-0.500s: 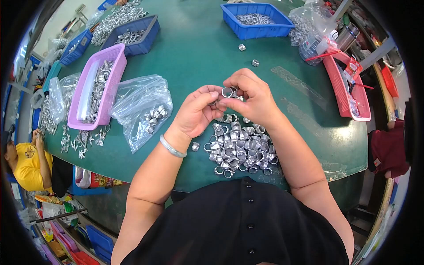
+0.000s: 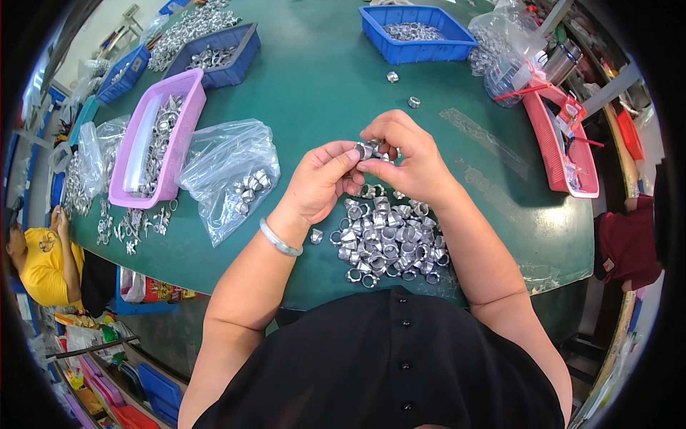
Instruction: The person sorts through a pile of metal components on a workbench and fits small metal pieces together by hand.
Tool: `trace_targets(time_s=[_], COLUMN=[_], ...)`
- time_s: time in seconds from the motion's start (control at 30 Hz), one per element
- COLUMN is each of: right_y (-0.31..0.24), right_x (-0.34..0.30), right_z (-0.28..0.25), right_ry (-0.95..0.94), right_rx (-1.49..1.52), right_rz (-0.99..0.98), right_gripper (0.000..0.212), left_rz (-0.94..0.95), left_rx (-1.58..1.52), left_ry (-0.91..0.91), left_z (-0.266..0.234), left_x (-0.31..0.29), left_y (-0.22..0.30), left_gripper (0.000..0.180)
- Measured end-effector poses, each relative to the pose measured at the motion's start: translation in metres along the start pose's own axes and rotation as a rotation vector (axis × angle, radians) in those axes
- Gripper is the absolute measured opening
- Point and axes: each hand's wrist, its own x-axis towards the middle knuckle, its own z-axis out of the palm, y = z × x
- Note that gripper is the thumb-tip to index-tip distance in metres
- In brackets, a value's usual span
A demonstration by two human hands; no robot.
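Observation:
Above a heap of silver-coloured metal rings (image 2: 393, 239), my two hands meet. My left hand (image 2: 318, 180) is closed, its thumb and fingers pinching a metal ring (image 2: 364, 151). Close against it, my right hand (image 2: 411, 156) curls round a few more metal rings (image 2: 385, 155), partly hidden by its fingers. A single loose ring (image 2: 316, 236) lies under my left wrist. To the left, a clear plastic bag (image 2: 221, 161) rests on the green table with several rings inside.
A pink basket (image 2: 193, 107) of metal pieces stands left, with blue trays (image 2: 246, 53) behind it. Another blue tray (image 2: 418, 51) is at the far side, two loose rings (image 2: 414, 102) before it. A red basket (image 2: 547, 146) stands right. A person in yellow (image 2: 46, 261) sits left.
My left thumb has moved right onto the ring, which has turned so that its round opening faces me less. The right hand has hardly moved.

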Motion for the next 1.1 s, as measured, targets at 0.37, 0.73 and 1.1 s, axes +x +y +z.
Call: trace_targets(time_s=[0.37, 0.73, 1.1], right_y=[-0.003, 0.002, 0.004], right_x=[-0.001, -0.001, 0.000], right_z=[0.001, 0.003, -0.002], right_ry=[0.005, 0.077, 0.047], right_rx=[0.055, 0.394, 0.564], right_rz=[0.008, 0.132, 0.281], right_gripper=[0.031, 0.018, 0.009], left_rz=[-0.063, -0.153, -0.165], left_rx=[-0.062, -0.222, -0.253], left_ry=[-0.059, -0.115, -0.141], left_z=[0.005, -0.008, -0.010], left_x=[0.001, 0.002, 0.003], left_y=[0.002, 0.003, 0.003], left_gripper=[0.032, 0.042, 0.043])
